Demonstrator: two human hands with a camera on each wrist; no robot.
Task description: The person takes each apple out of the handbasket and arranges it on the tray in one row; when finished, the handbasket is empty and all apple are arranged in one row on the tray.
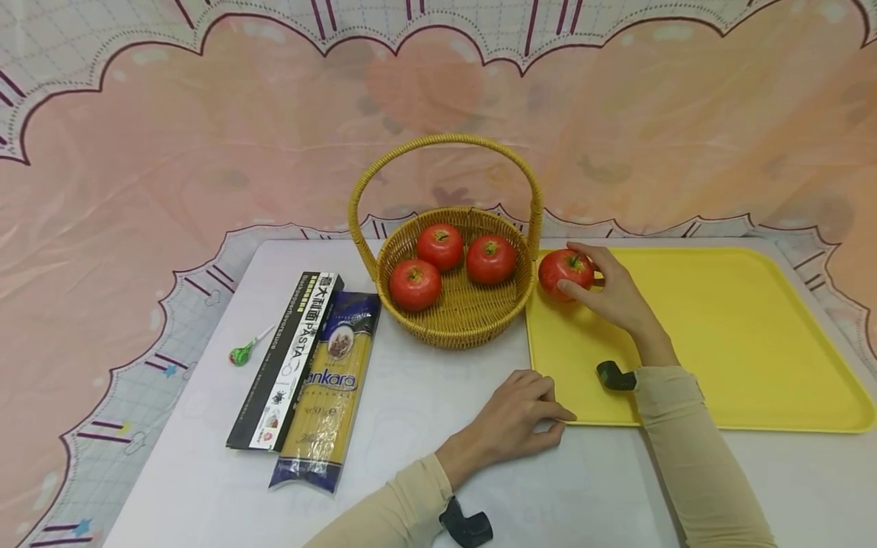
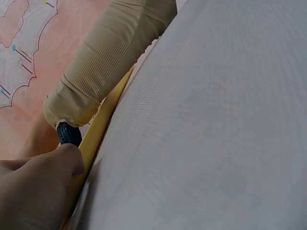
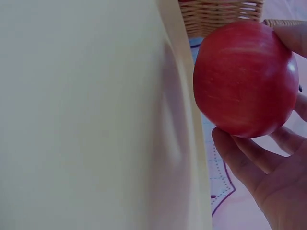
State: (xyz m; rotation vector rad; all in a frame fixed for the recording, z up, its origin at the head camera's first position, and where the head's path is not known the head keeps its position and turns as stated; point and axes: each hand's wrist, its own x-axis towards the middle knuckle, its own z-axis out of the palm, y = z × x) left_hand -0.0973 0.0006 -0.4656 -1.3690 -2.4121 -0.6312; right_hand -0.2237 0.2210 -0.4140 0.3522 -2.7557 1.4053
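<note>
My right hand holds a red apple between thumb and fingers, above the back left corner of a yellow tray. In the right wrist view the streaked red apple sits against the fingertips, higher than the tray's rim. A wicker basket with a tall arched handle stands just left of that hand. Inside it lie an apple, another apple and a third apple. My left hand pinches the tray's front left corner, its thumb beside the yellow edge.
Left of the basket, a clear bag of spaghetti lies partly under a long black and white pasta box. Farther left is a green lollipop. A patterned cloth hangs behind the white table.
</note>
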